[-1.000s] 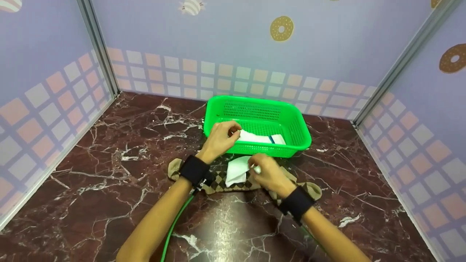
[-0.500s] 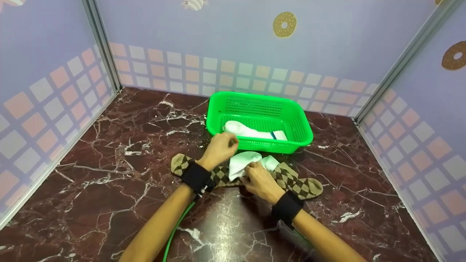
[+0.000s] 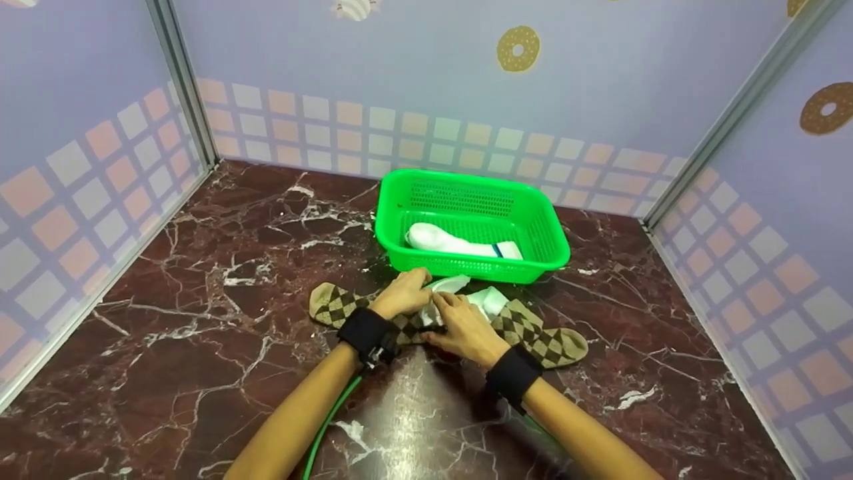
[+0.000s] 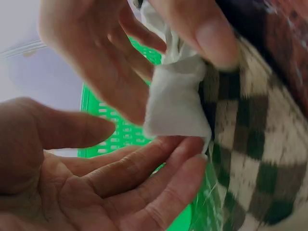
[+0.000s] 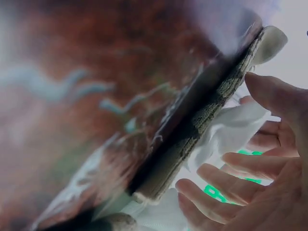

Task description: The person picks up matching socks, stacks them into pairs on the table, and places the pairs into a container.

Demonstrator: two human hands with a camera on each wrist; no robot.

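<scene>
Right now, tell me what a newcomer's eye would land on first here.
Probably the bright green perforated plastic basket at the far side of the glossy dark-red marbled tabletop, with a white, blue-banded sock lying inside. Next come the tan-and-dark-brown checked socks in front of it, where the person's left hand and right hand are busy at a soft white cloth.

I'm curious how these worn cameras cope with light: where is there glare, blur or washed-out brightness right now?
Head view: a bright streak of glare on the dark tabletop, otherwise fairly clear; left wrist view: upper left washed out pale, though the checked sock shows its squares; right wrist view: tabletop blurred at left, upper right corner nearly white.
</scene>
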